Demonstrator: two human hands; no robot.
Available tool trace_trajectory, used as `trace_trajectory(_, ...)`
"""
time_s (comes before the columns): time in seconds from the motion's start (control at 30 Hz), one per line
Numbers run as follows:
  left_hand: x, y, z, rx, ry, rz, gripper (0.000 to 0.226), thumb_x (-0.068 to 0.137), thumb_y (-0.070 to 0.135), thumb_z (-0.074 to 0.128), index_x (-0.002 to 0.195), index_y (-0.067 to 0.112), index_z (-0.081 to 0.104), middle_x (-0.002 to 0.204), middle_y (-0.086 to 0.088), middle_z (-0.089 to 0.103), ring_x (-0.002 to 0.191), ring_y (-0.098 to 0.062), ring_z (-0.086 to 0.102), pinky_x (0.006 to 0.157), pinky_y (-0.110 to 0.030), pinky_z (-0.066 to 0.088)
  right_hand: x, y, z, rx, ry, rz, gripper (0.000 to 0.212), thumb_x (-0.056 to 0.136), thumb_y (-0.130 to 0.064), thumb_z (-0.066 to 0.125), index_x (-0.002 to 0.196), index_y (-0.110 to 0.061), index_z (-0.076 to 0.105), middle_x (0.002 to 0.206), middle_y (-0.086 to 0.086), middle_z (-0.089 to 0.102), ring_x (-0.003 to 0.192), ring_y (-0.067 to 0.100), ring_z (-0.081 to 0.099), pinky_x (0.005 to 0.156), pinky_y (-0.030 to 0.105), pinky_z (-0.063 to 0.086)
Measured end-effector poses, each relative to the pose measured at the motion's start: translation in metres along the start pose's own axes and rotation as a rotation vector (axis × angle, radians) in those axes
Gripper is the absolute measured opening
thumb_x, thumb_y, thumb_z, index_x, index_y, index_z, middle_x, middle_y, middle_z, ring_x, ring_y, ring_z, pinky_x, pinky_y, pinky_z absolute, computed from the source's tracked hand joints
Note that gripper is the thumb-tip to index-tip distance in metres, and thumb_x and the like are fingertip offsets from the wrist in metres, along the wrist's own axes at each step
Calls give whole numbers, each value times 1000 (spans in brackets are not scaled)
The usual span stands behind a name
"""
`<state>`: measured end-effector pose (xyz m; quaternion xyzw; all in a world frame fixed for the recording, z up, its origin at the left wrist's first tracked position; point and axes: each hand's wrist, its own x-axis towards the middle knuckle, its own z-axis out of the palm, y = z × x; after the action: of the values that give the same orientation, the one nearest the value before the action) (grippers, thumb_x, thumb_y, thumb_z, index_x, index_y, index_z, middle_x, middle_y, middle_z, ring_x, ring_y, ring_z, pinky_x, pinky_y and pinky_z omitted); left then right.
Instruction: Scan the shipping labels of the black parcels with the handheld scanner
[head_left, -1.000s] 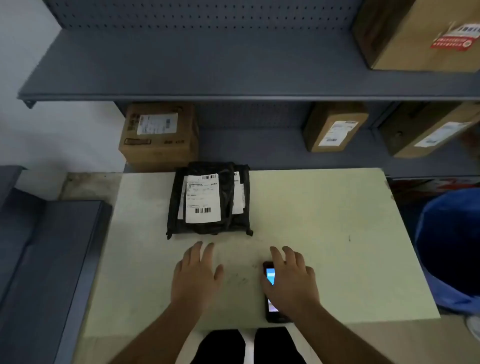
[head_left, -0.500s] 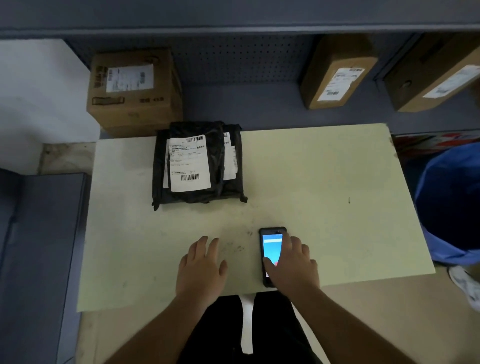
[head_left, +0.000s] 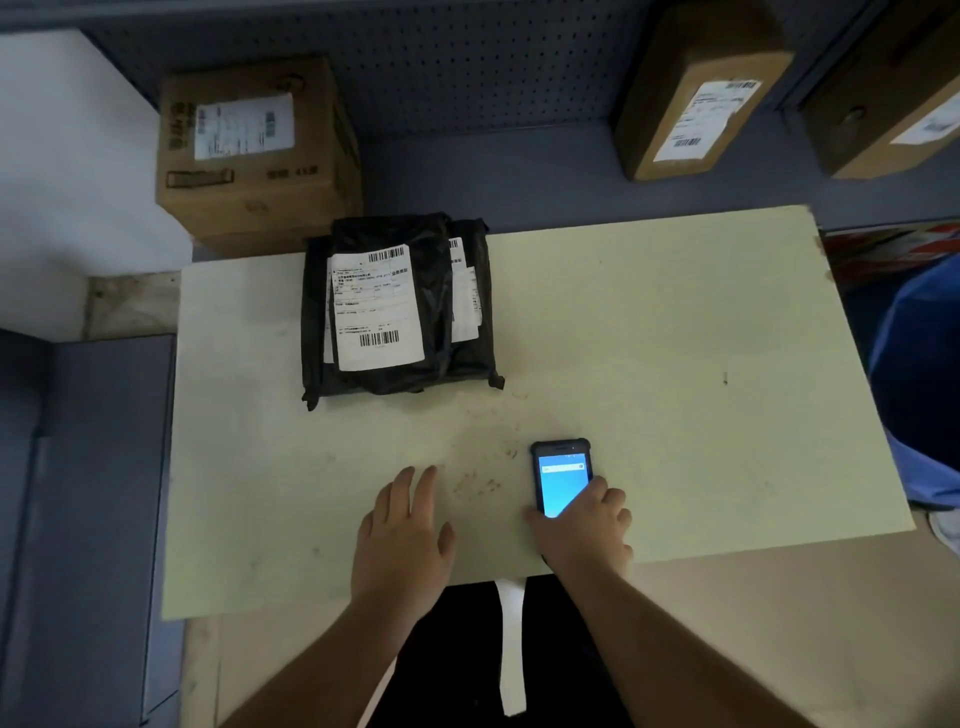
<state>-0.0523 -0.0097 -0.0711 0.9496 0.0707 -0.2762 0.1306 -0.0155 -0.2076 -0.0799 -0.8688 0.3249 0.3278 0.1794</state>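
A stack of black parcels (head_left: 457, 322) lies at the table's far left, the top one showing a white shipping label (head_left: 376, 306) with two barcodes. A second label peeks out at the stack's right side. The handheld scanner (head_left: 561, 475), black with a lit blue screen, lies on the pale table (head_left: 675, 364) near the front edge. My right hand (head_left: 587, 530) is curled around its lower end, thumb on the left side and fingers over the screen's bottom. My left hand (head_left: 402, 535) rests flat on the table, fingers apart, to the left of the scanner.
A cardboard box (head_left: 254, 156) stands on the shelf behind the parcels. Two more labelled boxes (head_left: 696, 93) lean at the back right. A blue bin (head_left: 919, 384) stands past the table's right edge. A grey bench (head_left: 78, 493) runs along the left.
The view has tilted down and drawn closer. My right hand has slid back along the scanner and closed around its lower end, uncovering more of the screen. My left hand stays flat.
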Motion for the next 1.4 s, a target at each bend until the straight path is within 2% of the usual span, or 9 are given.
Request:
trace_trajectory(0.23,4,-5,2,3,15,1,73,101,43,50,165,22,20,169,-6,30,153,-27,34,120,-42,38,2,5,4,5,39,-20,86,84,-50,78,150,-15,35,141,5,47,127,27,49,99,48,52)
trace_trajectory(0.37,2,-3,0,-18,41,12,73,100,42,53,164,20,26,166,-7,37,151,-27,39,117,-43,42,2,4,-5,12,14,-42,88,83,-55,76,151,-18,34,141,4,51,128,27,54,101,49,49)
trace_trajectory(0.47,2,-3,-2,-21,39,22,72,102,44,49,165,21,20,168,-4,31,154,-24,33,120,-40,38,2,2,-14,35,-1,-56,86,82,-53,74,150,-20,34,142,1,54,126,27,57,100,50,48)
trace_trajectory(0.53,2,-3,-5,-33,55,10,73,102,44,50,165,21,21,168,-4,32,153,-24,35,119,-40,40,1,1,-21,70,-3,-73,88,80,-51,76,152,-22,35,142,-2,54,123,27,59,100,50,52)
trace_trajectory(0.7,7,-9,-17,-84,95,-49,77,100,45,54,164,21,21,167,-5,32,153,-25,34,119,-42,40,-2,-4,-37,121,-29,-164,92,72,-46,81,151,-24,38,137,-4,54,105,26,68,82,48,68)
trace_trajectory(0.83,16,-9,-35,-122,146,-77,76,99,44,55,164,20,21,166,-6,33,152,-27,35,118,-42,40,-4,-12,-47,121,3,-207,91,71,-45,84,147,-24,39,133,-5,54,105,22,63,79,47,69)
trace_trajectory(1.07,28,-7,-66,-180,269,-61,71,97,43,60,158,20,33,160,-6,42,144,-28,45,113,-43,46,-13,-35,-65,151,30,-282,83,68,-42,82,139,-26,42,114,-8,53,90,19,66,75,49,68)
trace_trajectory(1.23,36,-5,-84,-297,423,-104,65,94,37,66,151,16,45,152,-9,51,138,-30,52,108,-46,49,-22,-54,-79,160,49,-336,80,70,-40,83,137,-25,42,111,-7,54,88,20,66,75,47,67)
trace_trajectory(1.4,55,-4,-108,-576,481,-255,68,94,35,68,153,16,40,154,-10,45,137,-31,49,104,-50,50,-30,-73,-93,173,63,-395,75,66,-42,78,131,-28,44,105,-10,56,79,23,71,70,43,65)
